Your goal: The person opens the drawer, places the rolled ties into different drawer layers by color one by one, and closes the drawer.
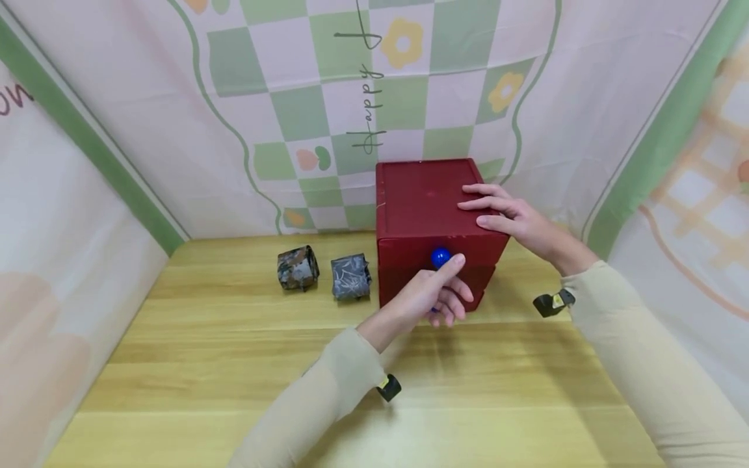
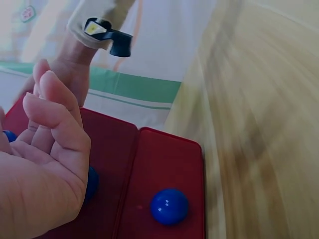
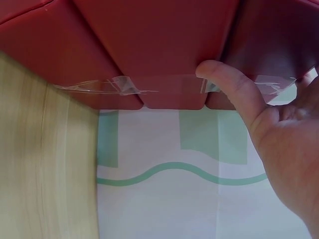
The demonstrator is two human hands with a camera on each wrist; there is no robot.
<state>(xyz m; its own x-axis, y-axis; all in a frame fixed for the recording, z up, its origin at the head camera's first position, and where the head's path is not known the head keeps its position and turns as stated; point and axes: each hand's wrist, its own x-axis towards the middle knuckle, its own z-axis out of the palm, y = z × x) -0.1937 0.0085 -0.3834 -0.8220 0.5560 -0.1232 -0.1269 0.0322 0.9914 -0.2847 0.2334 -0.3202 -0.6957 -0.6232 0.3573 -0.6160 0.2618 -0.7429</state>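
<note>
A dark red box (image 1: 430, 201) with stacked drawer fronts and round blue knobs stands on the table against the back cloth. The left hand (image 1: 430, 296) is in front of it, fingers loosely bent and thumb extended, near the top knob (image 1: 441, 257). In the left wrist view, another knob (image 2: 91, 184) is partly hidden behind that hand, and the end drawer's knob (image 2: 169, 206) is uncovered. The right hand (image 1: 515, 218) rests its fingers on the box top at the right edge. Its thumb (image 3: 232, 87) lies against the box's side in the right wrist view.
Left of the box lie a grey patterned bundle (image 1: 350, 277) and a camouflage-patterned bundle (image 1: 295, 268). Clear tape (image 3: 104, 86) runs across the box's side. Printed cloth walls (image 1: 345, 84) enclose the wooden table (image 1: 246, 364) at the back and sides.
</note>
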